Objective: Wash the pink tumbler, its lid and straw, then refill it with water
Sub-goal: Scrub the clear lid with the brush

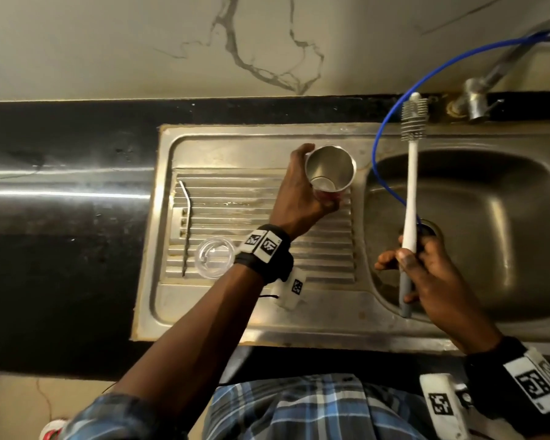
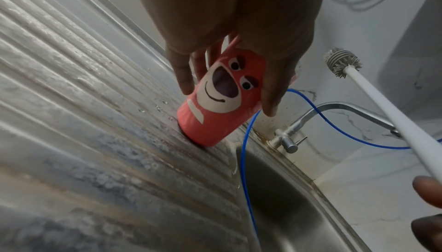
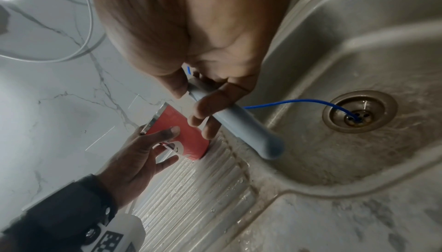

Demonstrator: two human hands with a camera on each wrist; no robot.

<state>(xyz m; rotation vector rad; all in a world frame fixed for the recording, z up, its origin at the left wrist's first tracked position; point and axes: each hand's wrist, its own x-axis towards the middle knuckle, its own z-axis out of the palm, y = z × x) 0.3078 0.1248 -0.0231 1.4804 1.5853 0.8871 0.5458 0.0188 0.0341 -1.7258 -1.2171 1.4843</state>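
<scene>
The pink tumbler [image 1: 330, 168] [image 2: 222, 97] [image 3: 181, 135], steel inside with a bear face outside, stands upright on the ribbed drainboard [image 1: 235, 223] beside the basin. My left hand [image 1: 299, 198] [image 2: 229, 51] grips its side. The clear lid [image 1: 214, 256] and the bent metal straw [image 1: 187, 217] lie on the drainboard's left part. My right hand [image 1: 426, 274] [image 3: 203, 93] holds a long white bottle brush [image 1: 411, 198] [image 2: 382, 104] by its grey handle [image 3: 241, 127] over the sink basin [image 1: 489, 265], bristle head up and away from the tumbler.
A blue hose [image 1: 391, 122] [image 3: 287, 103] runs from the wall into the drain [image 3: 358, 112]. The metal tap [image 1: 477, 96] [image 2: 311, 120] stands at the basin's far rim. Black counter [image 1: 61, 185] lies left of the sink, marble wall behind.
</scene>
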